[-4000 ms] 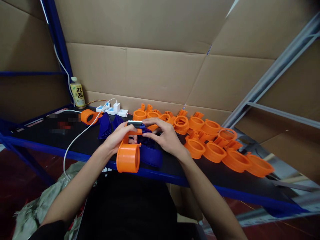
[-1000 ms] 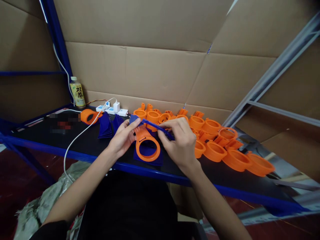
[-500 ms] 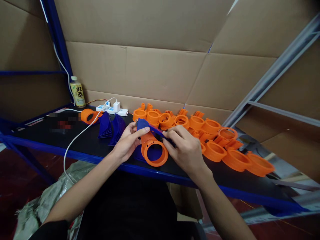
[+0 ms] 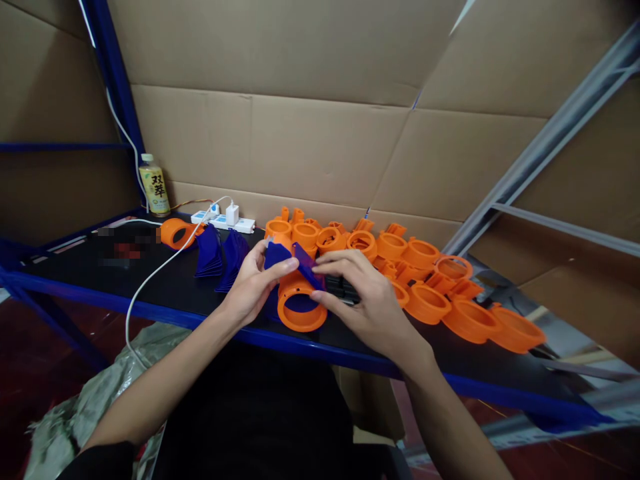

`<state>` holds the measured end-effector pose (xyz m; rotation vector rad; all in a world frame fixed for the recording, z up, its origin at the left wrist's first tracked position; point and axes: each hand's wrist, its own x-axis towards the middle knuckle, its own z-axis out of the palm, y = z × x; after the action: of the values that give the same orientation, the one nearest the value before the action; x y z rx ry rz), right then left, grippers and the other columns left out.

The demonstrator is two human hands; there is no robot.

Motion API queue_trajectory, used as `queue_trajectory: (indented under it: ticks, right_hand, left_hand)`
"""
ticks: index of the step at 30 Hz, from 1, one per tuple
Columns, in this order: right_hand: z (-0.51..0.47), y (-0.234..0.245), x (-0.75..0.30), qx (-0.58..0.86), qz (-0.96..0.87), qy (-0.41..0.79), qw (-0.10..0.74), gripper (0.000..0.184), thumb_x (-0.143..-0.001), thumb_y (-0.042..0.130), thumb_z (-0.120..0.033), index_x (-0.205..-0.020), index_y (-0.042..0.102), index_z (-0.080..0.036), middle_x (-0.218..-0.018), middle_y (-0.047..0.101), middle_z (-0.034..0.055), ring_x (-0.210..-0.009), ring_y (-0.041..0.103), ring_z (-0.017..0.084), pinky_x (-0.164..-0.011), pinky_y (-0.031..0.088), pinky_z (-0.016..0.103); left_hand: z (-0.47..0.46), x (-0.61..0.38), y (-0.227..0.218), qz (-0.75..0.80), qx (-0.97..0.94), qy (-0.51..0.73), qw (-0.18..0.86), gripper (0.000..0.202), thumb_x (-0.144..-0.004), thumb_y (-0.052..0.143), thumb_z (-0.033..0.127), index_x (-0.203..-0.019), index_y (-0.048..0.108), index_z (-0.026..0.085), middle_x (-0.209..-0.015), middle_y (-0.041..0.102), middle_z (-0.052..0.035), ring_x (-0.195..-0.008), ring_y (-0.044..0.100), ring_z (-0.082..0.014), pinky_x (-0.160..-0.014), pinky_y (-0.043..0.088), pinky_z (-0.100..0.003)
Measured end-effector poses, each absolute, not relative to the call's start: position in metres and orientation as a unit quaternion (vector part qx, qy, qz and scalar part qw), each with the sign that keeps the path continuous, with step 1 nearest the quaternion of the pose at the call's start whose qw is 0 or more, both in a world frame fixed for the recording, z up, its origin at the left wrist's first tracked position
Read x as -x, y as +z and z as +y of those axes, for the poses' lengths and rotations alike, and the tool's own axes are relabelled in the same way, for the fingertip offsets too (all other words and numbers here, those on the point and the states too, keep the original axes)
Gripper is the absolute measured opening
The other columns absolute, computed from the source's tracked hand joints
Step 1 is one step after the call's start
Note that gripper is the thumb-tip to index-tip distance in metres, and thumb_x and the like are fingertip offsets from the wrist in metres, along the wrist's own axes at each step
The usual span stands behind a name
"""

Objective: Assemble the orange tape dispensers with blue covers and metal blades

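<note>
Both hands meet over the near edge of the black bench top (image 4: 150,283). Left hand (image 4: 251,288): fingers curled, thumb and forefinger pinching the left corner of a dark blue plastic piece (image 4: 293,258), thumb tip lying across its face. Right hand (image 4: 369,303): fingers extended leftward and closed on the right end of the same blue piece; forefinger on top, thumb below. The blue piece sits on the upper end of an orange ring-shaped part (image 4: 301,303), which is held up between the two hands with its round opening facing the camera. Whether the blue piece is seated in the orange part or only resting on it cannot be told, since the fingers cover the joint.

Under the right hand's fingers, a small dark object (image 4: 345,288) lies on the bench, possibly a tool; too hidden to identify.

Beyond and to the right of the right hand: a heap of orange ring parts (image 4: 425,277) along the cardboard wall (image 4: 325,147). Just left of the left hand: a stack of dark blue pieces (image 4: 220,252), standing on edge. Farther left of that hand: a single orange part (image 4: 176,233), a white power strip (image 4: 225,220) with a white cable (image 4: 150,280) trailing toward the near edge, and a bottle with a yellow label (image 4: 154,185) at the far left corner
</note>
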<state>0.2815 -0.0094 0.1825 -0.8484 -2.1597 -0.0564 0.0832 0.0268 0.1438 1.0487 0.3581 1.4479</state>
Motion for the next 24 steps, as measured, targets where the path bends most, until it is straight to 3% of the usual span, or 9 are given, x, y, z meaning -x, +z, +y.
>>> queue_trajectory:
  ticks: [3, 7, 10, 17, 24]
  right_hand:
    - [-0.003, 0.182, -0.274, 0.356, -0.809, 0.118, 0.452, 0.031, -0.097, 0.064, -0.038, -0.126, 0.066, -0.026, -0.124, 0.069, 0.0066, -0.109, 0.067, 0.022, -0.096, 0.056, 0.040]
    - [0.004, 0.178, -0.266, 0.361, -0.725, 0.279, 0.517, 0.026, -0.088, 0.074, -0.042, -0.105, 0.072, -0.022, -0.098, 0.073, 0.0043, -0.089, 0.069, 0.019, -0.079, 0.059, 0.032]
    - [0.004, 0.177, -0.265, 0.346, -0.684, 0.345, 0.542, 0.027, -0.079, 0.083, -0.041, -0.093, 0.073, -0.022, -0.089, 0.072, 0.0027, -0.081, 0.069, 0.017, -0.074, 0.059, 0.030]
    - [-0.006, 0.173, -0.264, 0.331, -0.667, 0.351, 0.568, 0.026, -0.077, 0.085, -0.041, -0.091, 0.074, -0.023, -0.091, 0.074, 0.0030, -0.083, 0.069, 0.018, -0.079, 0.060, 0.031]
    - [-0.027, 0.184, -0.271, 0.352, -0.738, 0.226, 0.530, 0.024, -0.085, 0.079, -0.035, -0.106, 0.076, -0.025, -0.103, 0.073, 0.0049, -0.094, 0.067, 0.021, -0.088, 0.058, 0.037]
  left_hand:
    - [0.023, -0.082, 0.145, 0.138, -0.511, 0.618, 0.581, 0.047, -0.067, 0.091, 0.021, -0.106, 0.066, 0.019, -0.102, 0.070, -0.0041, -0.099, 0.067, -0.0218, -0.094, 0.052, -0.034]
    - [0.020, -0.079, 0.142, 0.117, -0.549, 0.602, 0.567, 0.057, -0.064, 0.091, 0.018, -0.116, 0.067, 0.021, -0.105, 0.069, -0.0041, -0.099, 0.066, -0.0219, -0.090, 0.053, -0.032]
    - [0.019, -0.076, 0.137, 0.120, -0.569, 0.604, 0.545, 0.063, -0.060, 0.093, 0.018, -0.118, 0.068, 0.023, -0.108, 0.069, -0.0047, -0.099, 0.066, -0.0232, -0.089, 0.054, -0.033]
    - [0.007, -0.070, 0.150, 0.135, -0.608, 0.609, 0.491, 0.067, -0.051, 0.097, 0.018, -0.112, 0.071, 0.022, -0.104, 0.070, -0.0050, -0.102, 0.066, -0.0273, -0.093, 0.054, -0.037]
    - [-0.004, -0.072, 0.157, 0.144, -0.604, 0.642, 0.450, 0.071, -0.044, 0.100, 0.015, -0.108, 0.070, 0.021, -0.106, 0.070, -0.0068, -0.106, 0.067, -0.0323, -0.099, 0.052, -0.045]
